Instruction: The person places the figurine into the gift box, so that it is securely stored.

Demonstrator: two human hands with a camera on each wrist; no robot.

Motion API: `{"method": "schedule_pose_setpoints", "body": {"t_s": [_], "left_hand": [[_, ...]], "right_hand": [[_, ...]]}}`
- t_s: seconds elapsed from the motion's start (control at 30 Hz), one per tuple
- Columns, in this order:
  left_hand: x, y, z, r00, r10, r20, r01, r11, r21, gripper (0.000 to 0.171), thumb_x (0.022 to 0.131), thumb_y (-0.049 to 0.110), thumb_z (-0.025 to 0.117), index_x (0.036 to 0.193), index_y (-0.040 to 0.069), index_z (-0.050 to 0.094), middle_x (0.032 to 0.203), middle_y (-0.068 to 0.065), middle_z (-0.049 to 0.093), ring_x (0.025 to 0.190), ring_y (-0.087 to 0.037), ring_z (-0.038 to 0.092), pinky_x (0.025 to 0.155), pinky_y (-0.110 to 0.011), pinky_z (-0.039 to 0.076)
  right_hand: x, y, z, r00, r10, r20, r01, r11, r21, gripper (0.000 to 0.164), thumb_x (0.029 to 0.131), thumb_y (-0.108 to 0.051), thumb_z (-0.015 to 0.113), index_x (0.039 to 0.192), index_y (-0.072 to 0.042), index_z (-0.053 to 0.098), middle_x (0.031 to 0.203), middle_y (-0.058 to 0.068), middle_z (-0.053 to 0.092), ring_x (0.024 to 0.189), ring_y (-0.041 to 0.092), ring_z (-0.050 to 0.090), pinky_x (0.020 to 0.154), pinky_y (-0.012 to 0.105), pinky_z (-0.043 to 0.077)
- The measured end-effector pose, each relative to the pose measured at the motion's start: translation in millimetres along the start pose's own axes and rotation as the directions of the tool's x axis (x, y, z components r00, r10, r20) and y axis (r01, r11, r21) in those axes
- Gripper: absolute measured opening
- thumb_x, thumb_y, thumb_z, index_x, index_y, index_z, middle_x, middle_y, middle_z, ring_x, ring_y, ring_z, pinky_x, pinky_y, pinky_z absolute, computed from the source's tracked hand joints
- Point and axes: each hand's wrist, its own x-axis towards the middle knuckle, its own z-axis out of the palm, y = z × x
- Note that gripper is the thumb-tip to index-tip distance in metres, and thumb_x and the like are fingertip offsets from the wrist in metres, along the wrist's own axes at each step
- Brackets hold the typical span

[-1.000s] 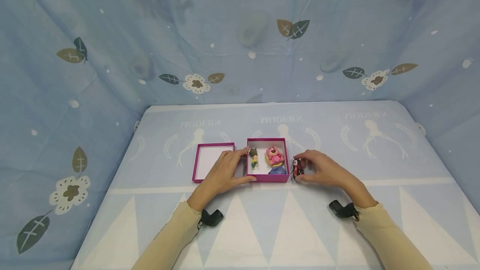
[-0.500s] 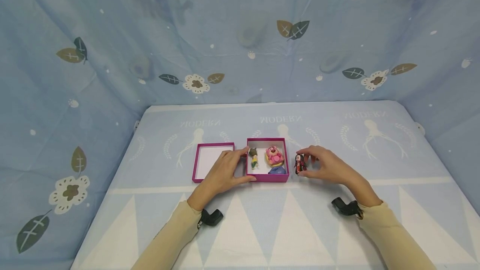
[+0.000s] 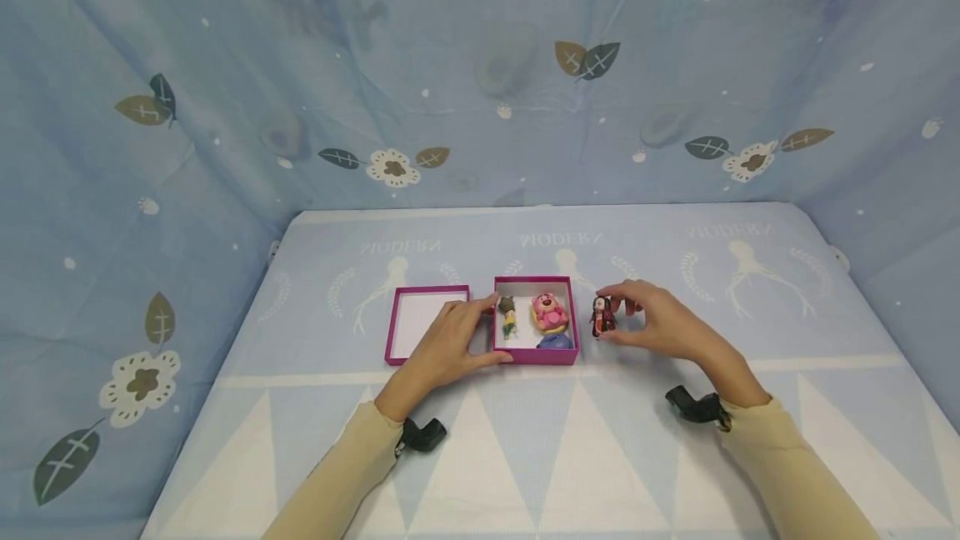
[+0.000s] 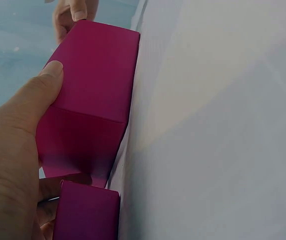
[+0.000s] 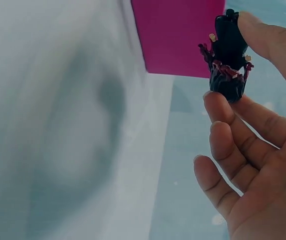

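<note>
A small dark-haired figurine in black and red (image 3: 602, 317) is held off the table just to the right of an open magenta box, upright as the head view sees it and apart from the box wall. The right hand (image 3: 652, 325) pinches it between the thumb at one end and fingertips at the other, the gap between them only as wide as the figurine is long; the right wrist view shows the remaining fingers loosely bent and clear of it. The magenta box (image 3: 536, 357) sits on the table with its white inside facing up. Within it, a figure with a grey-brown head and yellow clothing (image 3: 508, 319) lies along the left side, a pink bear figure (image 3: 550, 312) lies toward the right, and a blue-purple object (image 3: 555, 342) is in the near right corner. The left hand (image 3: 444, 344) holds the box at its left side, thumb against the near wall and fingers spread along the left one. Partly under that hand, the shallow magenta lid (image 3: 415, 327) lies with its white inside upward. Beyond the patterned table (image 3: 600, 457) hangs a blue leaf-and-flower cloth (image 3: 480, 65).
</note>
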Motion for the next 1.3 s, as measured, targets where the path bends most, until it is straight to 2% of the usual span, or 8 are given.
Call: {"method": "schedule_pose_setpoints", "body": {"t_s": [0.17, 0.5, 0.63, 0.77, 0.87, 1.3], "left_hand": [[-0.4, 0.2, 0.1, 1.0, -0.01, 0.008, 0.01, 1.0, 0.005, 0.096, 0.077, 0.063, 0.073, 0.148, 0.009, 0.04, 0.141, -0.001, 0.055, 0.116, -0.016, 0.056, 0.101, -0.036, 0.041], [-0.4, 0.2, 0.4, 1.0, -0.016, 0.017, 0.016, 1.0, 0.004, 0.096, 0.077, 0.064, 0.071, 0.149, 0.01, 0.039, 0.141, -0.001, 0.055, 0.117, -0.016, 0.056, 0.102, -0.036, 0.041], [-0.2, 0.0, 0.5, 1.0, -0.011, 0.011, 0.011, 1.0, 0.0, 0.095, 0.078, 0.064, 0.071, 0.149, 0.008, 0.04, 0.141, -0.002, 0.055, 0.116, -0.017, 0.056, 0.102, -0.036, 0.041], [0.1, -0.3, 1.0, 1.0, -0.015, 0.015, 0.015, 1.0, -0.002, 0.095, 0.078, 0.063, 0.071, 0.149, 0.008, 0.04, 0.141, -0.002, 0.055, 0.115, -0.018, 0.057, 0.102, -0.037, 0.041], [0.4, -0.2, 0.9, 1.0, -0.018, 0.018, 0.018, 1.0, 0.001, 0.095, 0.078, 0.064, 0.071, 0.149, 0.009, 0.039, 0.141, -0.002, 0.055, 0.115, -0.019, 0.056, 0.102, -0.037, 0.041], [0.5, -1.6, 1.8, 1.0, -0.007, 0.012, 0.007, 1.0, 0.021, 0.095, 0.079, 0.065, 0.069, 0.15, 0.01, 0.038, 0.141, -0.001, 0.055, 0.117, -0.015, 0.056, 0.103, -0.035, 0.04]], "right_hand": [[5, -4, -4, 1.0, -0.005, -0.01, 0.005, 1.0, 0.006, 0.062, 0.076, -0.025, 0.085, 0.131, -0.008, 0.06, 0.107, 0.002, 0.063, 0.088, 0.022, 0.054, 0.074, 0.042, 0.049], [18, -17, -7, 0.996, -0.076, -0.047, 0.078, 0.997, 0.03, 0.062, 0.075, -0.023, 0.086, 0.13, -0.011, 0.06, 0.104, -0.001, 0.062, 0.085, 0.019, 0.053, 0.071, 0.036, 0.047], [26, -24, -5, 0.995, -0.086, -0.043, 0.088, 0.995, 0.044, 0.061, 0.075, -0.022, 0.086, 0.129, -0.013, 0.061, 0.104, -0.002, 0.062, 0.086, 0.016, 0.051, 0.073, 0.035, 0.047], [33, -30, -2, 0.995, -0.096, -0.032, 0.098, 0.994, 0.053, 0.061, 0.075, -0.027, 0.086, 0.129, -0.015, 0.061, 0.106, -0.003, 0.063, 0.087, 0.018, 0.053, 0.074, 0.039, 0.047], [37, -33, 0, 0.993, -0.113, -0.03, 0.115, 0.992, 0.061, 0.061, 0.076, -0.027, 0.085, 0.13, -0.014, 0.061, 0.105, -0.002, 0.063, 0.087, 0.022, 0.054, 0.074, 0.039, 0.047], [49, -41, 6, 0.993, -0.121, -0.009, 0.121, 0.991, 0.062, 0.062, 0.075, -0.027, 0.086, 0.13, -0.011, 0.06, 0.102, 0.0, 0.062, 0.09, 0.016, 0.053, 0.078, 0.04, 0.05]]}}
